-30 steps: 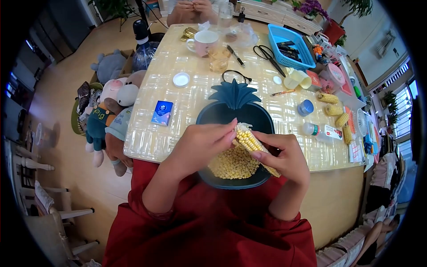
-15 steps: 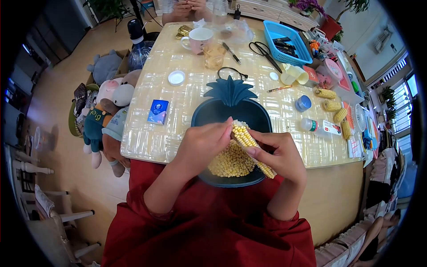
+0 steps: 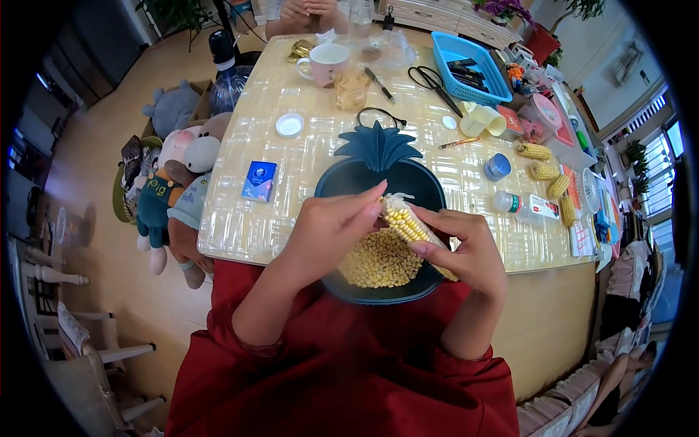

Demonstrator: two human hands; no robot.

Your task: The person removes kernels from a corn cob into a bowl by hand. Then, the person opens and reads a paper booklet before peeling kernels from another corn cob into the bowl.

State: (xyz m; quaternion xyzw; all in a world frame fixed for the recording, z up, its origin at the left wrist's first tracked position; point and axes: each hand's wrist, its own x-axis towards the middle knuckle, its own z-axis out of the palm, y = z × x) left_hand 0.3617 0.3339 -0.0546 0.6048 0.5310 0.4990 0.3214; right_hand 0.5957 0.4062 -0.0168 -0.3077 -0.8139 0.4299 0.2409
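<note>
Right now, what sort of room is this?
Probably a home's living or dining area: soft toys beside the table, a potted plant with purple flowers and wooden drawers behind it.

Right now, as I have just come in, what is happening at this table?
The right hand holds a yellow corn cob over a dark teal, pineapple-shaped bowl, while the left hand has its fingers at the cob's upper end. Loose yellow kernels lie in the bowl. Four more cobs rest toward the right side of the pale, glossy table. Across it, another person's hands are close together.
</note>
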